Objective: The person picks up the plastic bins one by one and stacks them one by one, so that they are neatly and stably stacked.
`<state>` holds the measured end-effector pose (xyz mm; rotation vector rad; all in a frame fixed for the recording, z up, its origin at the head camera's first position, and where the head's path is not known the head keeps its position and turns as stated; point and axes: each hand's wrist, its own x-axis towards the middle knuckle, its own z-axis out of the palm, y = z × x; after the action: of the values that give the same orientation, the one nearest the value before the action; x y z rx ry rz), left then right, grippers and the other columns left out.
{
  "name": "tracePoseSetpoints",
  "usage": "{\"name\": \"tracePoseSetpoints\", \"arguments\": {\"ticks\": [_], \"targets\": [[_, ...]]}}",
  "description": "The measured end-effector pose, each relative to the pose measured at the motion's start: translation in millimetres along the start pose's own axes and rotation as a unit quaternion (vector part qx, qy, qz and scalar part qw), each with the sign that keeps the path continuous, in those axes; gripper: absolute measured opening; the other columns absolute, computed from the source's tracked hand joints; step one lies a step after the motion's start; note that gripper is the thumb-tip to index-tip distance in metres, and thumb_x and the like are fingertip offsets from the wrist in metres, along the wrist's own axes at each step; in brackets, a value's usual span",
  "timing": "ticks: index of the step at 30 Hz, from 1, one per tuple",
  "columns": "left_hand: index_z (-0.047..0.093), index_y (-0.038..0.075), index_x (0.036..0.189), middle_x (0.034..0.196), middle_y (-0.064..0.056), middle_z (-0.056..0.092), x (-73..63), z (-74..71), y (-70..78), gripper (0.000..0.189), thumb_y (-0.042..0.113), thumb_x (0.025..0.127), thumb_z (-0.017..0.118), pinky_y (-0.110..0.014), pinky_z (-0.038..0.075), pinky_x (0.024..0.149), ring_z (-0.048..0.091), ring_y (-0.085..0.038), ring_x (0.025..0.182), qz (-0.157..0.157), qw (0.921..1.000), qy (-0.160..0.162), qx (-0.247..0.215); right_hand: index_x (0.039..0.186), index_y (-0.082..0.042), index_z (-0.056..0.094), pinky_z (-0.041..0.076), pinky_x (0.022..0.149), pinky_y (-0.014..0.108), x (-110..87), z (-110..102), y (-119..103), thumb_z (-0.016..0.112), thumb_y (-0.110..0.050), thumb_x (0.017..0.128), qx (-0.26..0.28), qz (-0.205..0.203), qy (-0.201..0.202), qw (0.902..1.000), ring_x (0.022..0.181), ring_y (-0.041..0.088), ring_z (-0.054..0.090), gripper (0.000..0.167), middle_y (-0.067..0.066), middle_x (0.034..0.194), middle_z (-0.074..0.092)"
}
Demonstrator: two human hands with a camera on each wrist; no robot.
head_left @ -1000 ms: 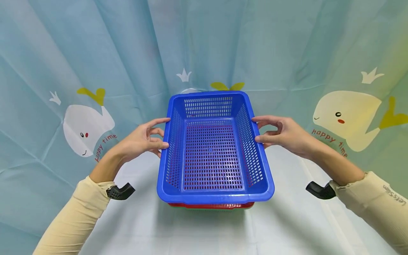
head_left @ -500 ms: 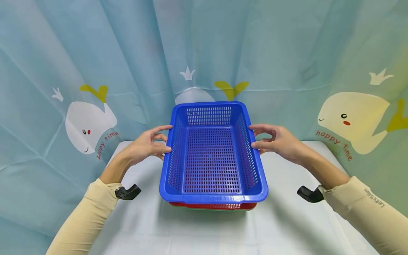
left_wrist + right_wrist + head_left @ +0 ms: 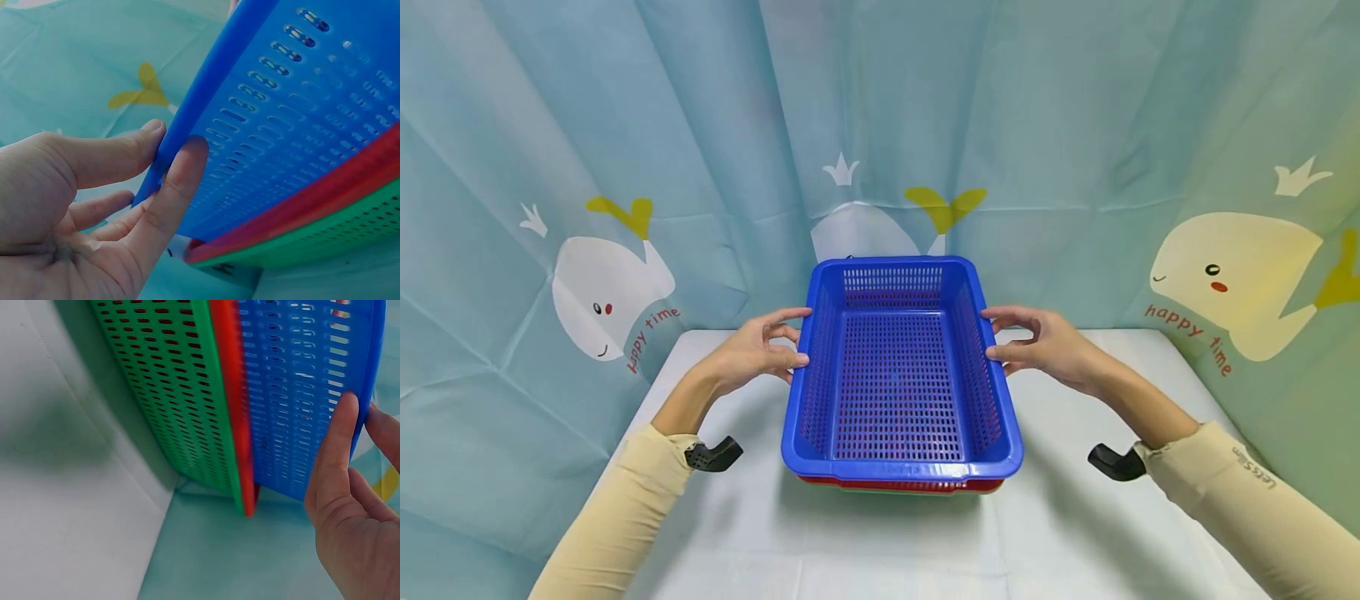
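Observation:
A blue plastic basket (image 3: pixel 898 387) with slotted walls and floor sits partly inside a red basket (image 3: pixel 955 485), which is nested in a green basket (image 3: pixel 350 222). My left hand (image 3: pixel 758 350) pinches the blue rim on its left side, thumb on top and fingers beneath. On the opposite side my right hand (image 3: pixel 1047 346) grips the same rim between thumb and fingers. In the right wrist view the red rim (image 3: pixel 240 425) lies close against the green wall (image 3: pixel 162 381), with the blue wall rising well past both. The blue basket hides most of the lower two.
The stack stands on a white-covered table (image 3: pixel 895 550). Behind it hangs a light blue curtain (image 3: pixel 1060 100) printed with whales, close to the table's back edge. Black wrist mounts (image 3: pixel 715 455) stick out from both sleeves.
The blue basket has come down towards the red one, both hands lowering with it and keeping their hold on the rim. The head view has shifted slightly.

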<state>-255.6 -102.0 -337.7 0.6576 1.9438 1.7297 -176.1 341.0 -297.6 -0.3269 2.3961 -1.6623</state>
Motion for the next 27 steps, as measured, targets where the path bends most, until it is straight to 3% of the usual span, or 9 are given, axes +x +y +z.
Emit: {"name": "tracePoseSetpoints", "arguments": {"ticks": [13, 27], "targets": [[0.038, 0.01, 0.158, 0.114, -0.02, 0.053, 7.1, 1.3, -19.1, 0.079, 0.001, 0.09, 0.077, -0.047, 0.063, 0.076, 0.07, -0.026, 0.08, -0.028, 0.9996, 0.007, 0.002, 0.15, 0.003, 0.044, 0.063, 0.08, 0.046, 5.6, 3.2, 17.7, 0.078, -0.007, 0.092, 0.006, 0.028, -0.006, 0.9996, 0.089, 0.027, 0.073, 0.067, 0.03, 0.131, 0.047], [0.037, 0.008, 0.158, 0.113, -0.019, 0.052, 10.0, 2.2, -23.3, 0.078, 0.001, 0.091, 0.075, -0.046, 0.062, 0.076, 0.069, -0.023, 0.081, -0.041, 0.9991, 0.002, 0.006, 0.15, 0.004, 0.043, 0.063, 0.079, 0.046, 9.6, 4.3, 28.8, 0.077, -0.006, 0.092, 0.007, 0.034, -0.009, 0.9994, 0.088, 0.029, 0.072, 0.067, 0.031, 0.13, 0.046]]}}
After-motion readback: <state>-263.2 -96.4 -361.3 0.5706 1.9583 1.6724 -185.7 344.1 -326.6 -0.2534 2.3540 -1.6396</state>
